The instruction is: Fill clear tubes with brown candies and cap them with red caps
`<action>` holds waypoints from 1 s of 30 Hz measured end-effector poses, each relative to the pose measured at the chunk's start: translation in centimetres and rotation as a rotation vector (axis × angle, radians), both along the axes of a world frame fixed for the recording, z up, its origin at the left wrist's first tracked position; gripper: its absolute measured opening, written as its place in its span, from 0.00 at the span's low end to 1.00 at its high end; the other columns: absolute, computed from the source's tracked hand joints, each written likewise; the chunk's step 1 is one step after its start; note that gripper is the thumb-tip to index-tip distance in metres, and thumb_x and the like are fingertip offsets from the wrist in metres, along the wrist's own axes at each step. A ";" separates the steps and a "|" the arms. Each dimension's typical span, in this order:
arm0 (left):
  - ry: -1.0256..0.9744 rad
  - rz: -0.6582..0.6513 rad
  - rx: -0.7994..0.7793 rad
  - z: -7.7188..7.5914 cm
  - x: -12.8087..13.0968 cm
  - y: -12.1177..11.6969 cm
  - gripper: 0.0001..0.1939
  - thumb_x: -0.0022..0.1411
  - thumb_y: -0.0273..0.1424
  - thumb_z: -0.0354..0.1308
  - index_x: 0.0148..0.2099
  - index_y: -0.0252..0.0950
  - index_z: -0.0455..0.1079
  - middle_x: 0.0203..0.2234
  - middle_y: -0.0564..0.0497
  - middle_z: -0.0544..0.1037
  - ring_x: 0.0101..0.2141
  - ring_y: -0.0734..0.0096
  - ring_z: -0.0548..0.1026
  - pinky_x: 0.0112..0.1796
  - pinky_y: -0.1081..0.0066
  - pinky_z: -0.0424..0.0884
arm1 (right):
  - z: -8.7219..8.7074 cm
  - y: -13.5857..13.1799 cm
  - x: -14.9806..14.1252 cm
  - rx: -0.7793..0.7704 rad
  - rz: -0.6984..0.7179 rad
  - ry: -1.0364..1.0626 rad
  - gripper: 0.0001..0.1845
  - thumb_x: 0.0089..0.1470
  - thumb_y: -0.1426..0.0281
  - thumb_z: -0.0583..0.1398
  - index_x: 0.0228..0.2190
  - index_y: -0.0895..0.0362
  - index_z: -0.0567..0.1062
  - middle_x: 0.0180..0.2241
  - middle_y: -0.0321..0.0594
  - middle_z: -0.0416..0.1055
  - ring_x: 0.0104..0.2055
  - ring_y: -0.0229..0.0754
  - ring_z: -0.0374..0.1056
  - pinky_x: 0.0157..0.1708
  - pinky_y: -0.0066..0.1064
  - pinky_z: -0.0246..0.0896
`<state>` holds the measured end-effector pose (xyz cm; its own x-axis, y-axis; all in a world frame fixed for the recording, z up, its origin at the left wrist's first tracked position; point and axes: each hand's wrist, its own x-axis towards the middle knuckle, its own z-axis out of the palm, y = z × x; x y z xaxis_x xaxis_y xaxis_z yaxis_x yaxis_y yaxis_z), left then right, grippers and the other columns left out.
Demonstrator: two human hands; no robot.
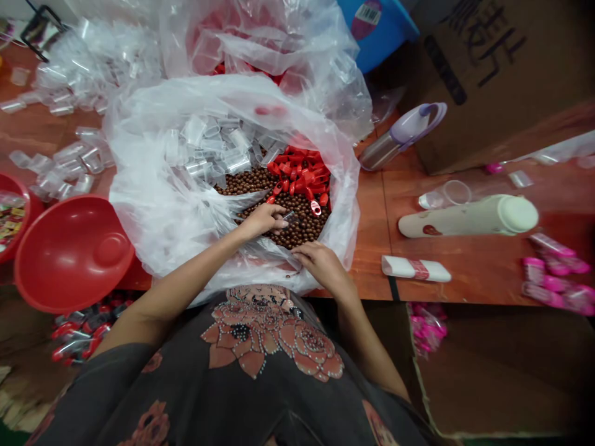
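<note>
A large clear plastic bag (139, 186) lies open on the table, holding a heap of small brown balls (297, 223), red plastic pieces (300, 176) and clear plastic cups (218, 148). My left hand (263, 220) reaches over the brown balls, pinching a small clear plastic piece (290, 217) between its fingertips. My right hand (320, 263) lies at the near rim of the bag, its fingers pressed together on the plastic. Whether those fingers hold anything is hidden.
A red basin (69, 254) stands left of the bag, with a red bowl of wrapped sweets (12, 217) beyond. Loose clear cups (65, 164) cover the left table. To the right are a flask (400, 139), white cylinder (467, 217), pink packets (553, 272) and a cardboard box (488, 80).
</note>
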<state>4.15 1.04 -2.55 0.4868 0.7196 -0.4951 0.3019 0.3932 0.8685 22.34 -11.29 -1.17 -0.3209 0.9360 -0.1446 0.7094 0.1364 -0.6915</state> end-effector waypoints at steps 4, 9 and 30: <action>-0.113 0.092 -0.018 -0.7 0.6 -0.6 0.14 0.53 0.21 0.66 0.44 0.30 0.77 0.29 0.52 0.75 0.25 0.75 0.74 0.36 0.64 0.77 | 0.1 0.3 0.0 0.013 -0.067 0.051 0.11 0.60 0.72 0.57 0.38 0.51 0.80 0.39 0.40 0.80 0.42 0.46 0.73 0.45 0.40 0.67; -0.069 0.144 0.189 -1.4 1.6 -1.0 0.14 0.52 0.24 0.67 0.44 0.31 0.79 0.33 0.49 0.80 0.35 0.68 0.77 0.44 0.64 0.75 | 0.8 0.7 0.3 0.096 -0.242 0.148 0.11 0.62 0.66 0.57 0.39 0.50 0.79 0.38 0.41 0.78 0.42 0.46 0.73 0.44 0.39 0.68; -0.415 0.348 -0.019 2.0 -0.7 -3.0 0.19 0.49 0.28 0.70 0.44 0.32 0.73 0.38 0.49 0.79 0.35 0.74 0.77 0.38 0.69 0.77 | 0.7 6.7 1.2 0.420 -0.422 -0.180 0.15 0.62 0.64 0.55 0.47 0.54 0.75 0.45 0.48 0.74 0.48 0.52 0.69 0.49 0.44 0.66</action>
